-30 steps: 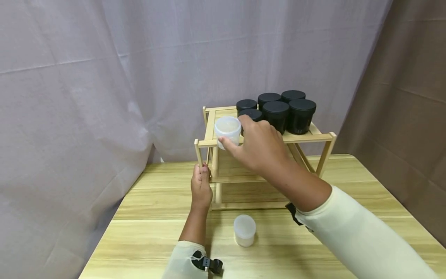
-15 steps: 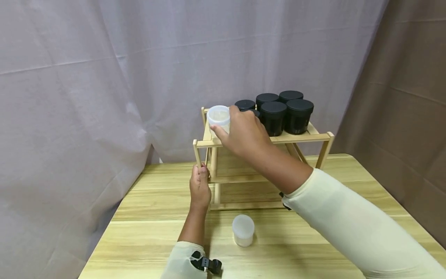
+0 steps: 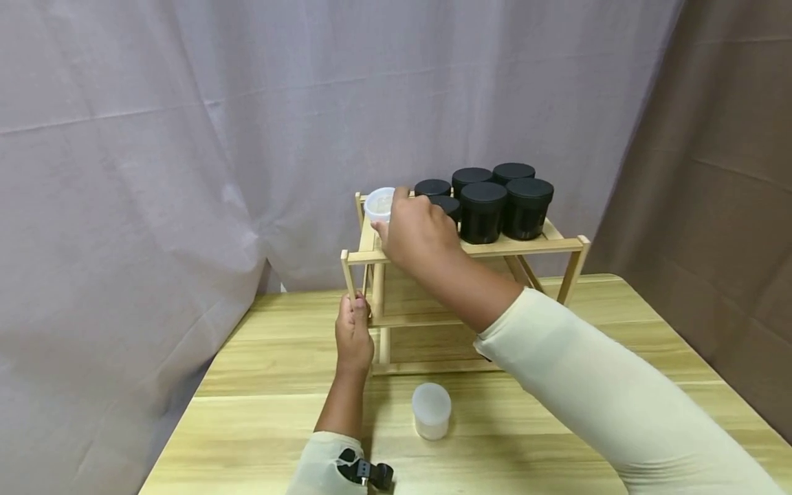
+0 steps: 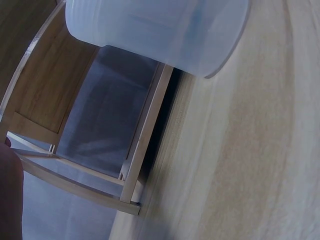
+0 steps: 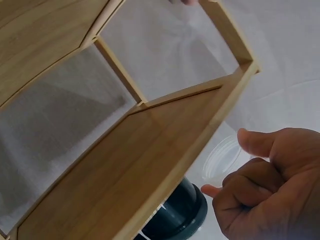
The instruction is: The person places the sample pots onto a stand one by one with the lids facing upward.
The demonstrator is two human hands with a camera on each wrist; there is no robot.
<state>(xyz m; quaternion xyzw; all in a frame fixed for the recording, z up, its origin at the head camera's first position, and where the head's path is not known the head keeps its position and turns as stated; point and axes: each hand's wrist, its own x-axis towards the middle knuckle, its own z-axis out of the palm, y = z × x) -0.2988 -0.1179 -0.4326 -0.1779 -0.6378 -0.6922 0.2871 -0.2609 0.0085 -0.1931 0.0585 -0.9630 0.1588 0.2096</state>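
My right hand point(image 3: 421, 230) holds a translucent plastic jar point(image 3: 379, 203) between thumb and fingers at the left end of the wooden rack's point(image 3: 427, 318) top shelf. Whether the jar's base touches the shelf is hidden. In the right wrist view, the thumb and a finger lie on either side of the jar's rim point(image 5: 222, 159), past the shelf edge, with the other fingers curled. Lower down, my left hand point(image 3: 354, 337) grips the rack's front left leg. A second translucent jar point(image 3: 431, 412) stands upright on the table before the rack, looming close in the left wrist view.
Several black lidded jars point(image 3: 482, 213) stand in two rows on the top shelf, right of my right hand. Below it the rack has a lower shelf. A grey curtain point(image 3: 297, 137) hangs behind the wooden table point(image 3: 278, 405), and a brown one point(image 3: 711, 192) at the right.
My right hand has carried the translucent jar leftward and back over the top shelf, then lower at its left end. My left hand stays on the leg; the jar on the table has not moved.
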